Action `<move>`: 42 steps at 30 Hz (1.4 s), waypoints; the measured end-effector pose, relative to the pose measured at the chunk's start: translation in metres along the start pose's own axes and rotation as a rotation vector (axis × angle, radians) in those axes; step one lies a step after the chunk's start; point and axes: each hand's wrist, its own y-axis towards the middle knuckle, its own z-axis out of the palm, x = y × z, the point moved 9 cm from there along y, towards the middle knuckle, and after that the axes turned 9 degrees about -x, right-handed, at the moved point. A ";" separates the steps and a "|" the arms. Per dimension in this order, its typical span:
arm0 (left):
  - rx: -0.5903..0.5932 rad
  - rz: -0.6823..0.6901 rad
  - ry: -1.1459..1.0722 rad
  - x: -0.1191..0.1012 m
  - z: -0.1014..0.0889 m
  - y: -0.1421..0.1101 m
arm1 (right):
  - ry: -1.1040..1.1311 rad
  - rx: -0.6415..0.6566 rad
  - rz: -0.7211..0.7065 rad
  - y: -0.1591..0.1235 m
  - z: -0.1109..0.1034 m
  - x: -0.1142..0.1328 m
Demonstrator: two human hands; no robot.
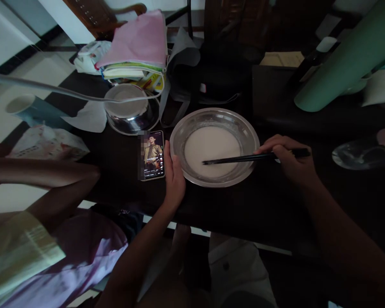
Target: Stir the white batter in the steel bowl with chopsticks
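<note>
A shallow metal plate point(247, 137) holding a pool of white batter point(211, 149) sits on the dark table in front of me. My right hand point(288, 160) is closed around black chopsticks point(234, 159), whose tips lie in the batter. My left hand point(174, 175) rests against the plate's left rim with fingers curled on the edge. A phone point(152, 155) with a lit screen lies just left of that hand.
An empty steel bowl point(131, 109) stands behind the phone, with a stack of books and pink cloth point(137, 47) beyond. Another person's arm point(41, 171) reaches in at left. A green roll point(346, 60) lies at back right. A white bag point(46, 143) sits at left.
</note>
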 end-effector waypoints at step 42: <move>-0.009 0.031 -0.029 0.000 -0.001 0.002 | -0.017 -0.008 -0.025 0.000 -0.001 0.004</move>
